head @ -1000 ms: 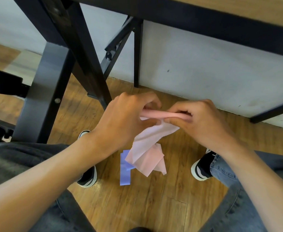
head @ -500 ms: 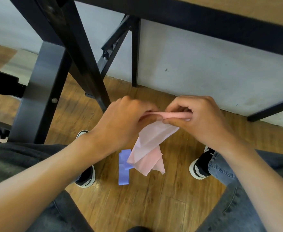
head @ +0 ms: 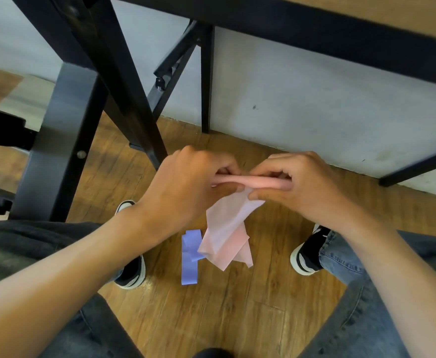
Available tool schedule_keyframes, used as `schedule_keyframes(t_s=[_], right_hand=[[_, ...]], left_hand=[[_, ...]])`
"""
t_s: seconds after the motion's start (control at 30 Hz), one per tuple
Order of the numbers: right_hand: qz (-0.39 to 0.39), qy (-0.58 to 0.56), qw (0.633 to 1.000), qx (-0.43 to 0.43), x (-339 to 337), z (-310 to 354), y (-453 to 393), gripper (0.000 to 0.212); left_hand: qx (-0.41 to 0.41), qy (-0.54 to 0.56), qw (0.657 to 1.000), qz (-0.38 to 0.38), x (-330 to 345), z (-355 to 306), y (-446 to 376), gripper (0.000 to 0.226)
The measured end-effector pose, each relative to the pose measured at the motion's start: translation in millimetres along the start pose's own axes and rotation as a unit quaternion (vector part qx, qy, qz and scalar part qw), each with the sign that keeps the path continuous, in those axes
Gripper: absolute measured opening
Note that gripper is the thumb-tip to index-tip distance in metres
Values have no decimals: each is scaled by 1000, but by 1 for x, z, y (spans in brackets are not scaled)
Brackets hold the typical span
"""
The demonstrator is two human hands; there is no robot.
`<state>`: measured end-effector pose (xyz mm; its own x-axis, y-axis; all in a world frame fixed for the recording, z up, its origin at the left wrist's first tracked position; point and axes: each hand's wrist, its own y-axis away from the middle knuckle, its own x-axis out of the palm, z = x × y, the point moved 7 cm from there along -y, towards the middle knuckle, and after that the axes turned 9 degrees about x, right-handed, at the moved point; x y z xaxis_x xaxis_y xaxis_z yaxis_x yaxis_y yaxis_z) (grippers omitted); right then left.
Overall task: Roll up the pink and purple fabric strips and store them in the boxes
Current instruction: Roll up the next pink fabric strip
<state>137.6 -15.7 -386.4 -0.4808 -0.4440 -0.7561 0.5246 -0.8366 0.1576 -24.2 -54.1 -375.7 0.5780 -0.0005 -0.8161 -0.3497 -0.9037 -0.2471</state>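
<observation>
The left hand [head: 185, 187] and the right hand [head: 302, 187] are working close together above the floor, each pinching one end of a thin roll formed at the top of the pink fabric strip [head: 227, 228]. Fingers and thumbs on both hands are curled round that roll, so both are clamped on the pink strip. Compared with a second ago, the roll is looking slightly longer and tighter between the two hands, and the loose tail hanging below is looking a little shorter, its lower end dangling over the floor rather than pooling on it. This suggests the rolling is progressing, though most of the pink strip is still unrolled, so the task is at an early stage.

The purple fabric strip [head: 191, 257] is lying flat on the wooden floor [head: 237, 319], just beside and partly behind the hanging pink tail, untouched and not yet rolled. No box is showing in this view, so where the finished rolls are going cannot be told.

The person is sitting with knees apart in dark jeans, black and white shoes [head: 307, 254] planted either side of the strips. Black table legs [head: 56, 151] are rising on the left, a tabletop [head: 392, 11] edge is crossing above, and a pale wall [head: 302, 112] is meeting the floor behind.
</observation>
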Motion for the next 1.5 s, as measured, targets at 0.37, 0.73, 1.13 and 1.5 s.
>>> schedule_keyframes(t_s=[0.37, 0.73, 1.13, 1.5], right_hand=[[-5, 9, 1000, 12, -2, -5, -1, 24], [-13, 4, 1000, 26, -3, -5, 1, 22], [-31, 2, 999, 15, -7, -4, 1, 31], [-47, -13, 999, 13, -11, -4, 1, 28]], left_hand=[[-2, -10, 999, -32, -8, -3, 0, 15], [-6, 41, 999, -8, -5, 1, -2, 20], [-22, 72, 997, -27, -7, 3, -1, 21], [-14, 108, 993, -41, -11, -2, -3, 18]])
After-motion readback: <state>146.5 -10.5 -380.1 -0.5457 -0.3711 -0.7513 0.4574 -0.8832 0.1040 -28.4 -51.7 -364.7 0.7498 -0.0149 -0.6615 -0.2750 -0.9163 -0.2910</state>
